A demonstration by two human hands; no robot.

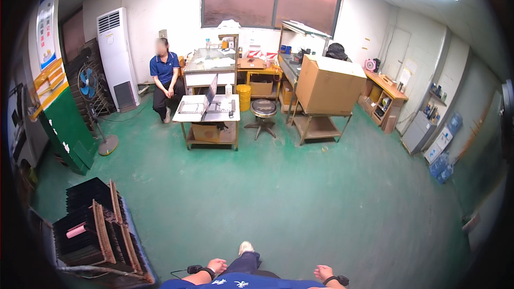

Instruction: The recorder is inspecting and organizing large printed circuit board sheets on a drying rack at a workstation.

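At the bottom edge, my left hand hangs in front of my body with its fingers loosely bent and nothing visible in it. My right hand is held out on the other side, empty too, its fingers slightly curled. Each wrist wears a black strap with a small box; a thin cable runs from the left one. Neither hand touches anything. Nearest to my left hand is a cart loaded with stacked dark trays, on which lies a pink roll. One of my shoes shows ahead on the floor.
Across the green floor stand a small table with a laptop, a round stool and a large cardboard box on a stand. A person sits at the left; another is behind the box. A fan stands left, water bottles right.
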